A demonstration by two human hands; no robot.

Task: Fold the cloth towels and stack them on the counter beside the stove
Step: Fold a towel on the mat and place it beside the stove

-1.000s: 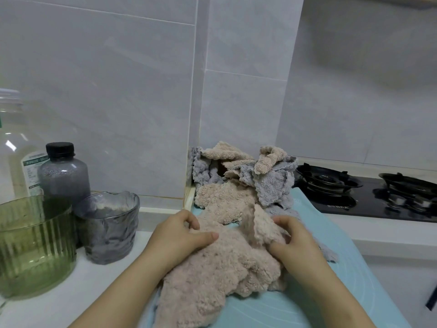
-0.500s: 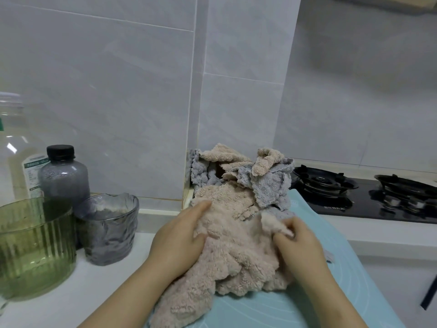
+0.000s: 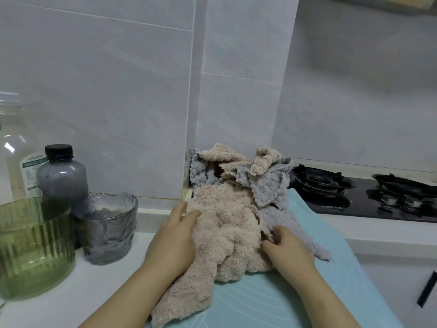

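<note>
A crumpled beige towel [image 3: 227,230] lies on the teal mat [image 3: 272,306] in front of me. My left hand [image 3: 175,237] grips its left edge, thumb on top of the pile. My right hand [image 3: 287,250] has curled fingers tucked into a fold on the towel's right side. Behind it, in the wall corner, sits a heap of more beige towels [image 3: 220,156] and grey towels [image 3: 267,188]. One grey towel [image 3: 298,230] trails out beside my right hand.
A black gas stove [image 3: 331,192] is set into the counter at the right. On the white counter [image 3: 71,292] at the left stand a green ribbed glass bowl [image 3: 33,247], a grey glass cup [image 3: 108,230], a dark-capped bottle [image 3: 61,176] and a large clear bottle [image 3: 14,150].
My left hand slid farther back along the towel's left edge. My right hand lowered slightly and dug into the fold. The beige towel bunched up toward the heap.
</note>
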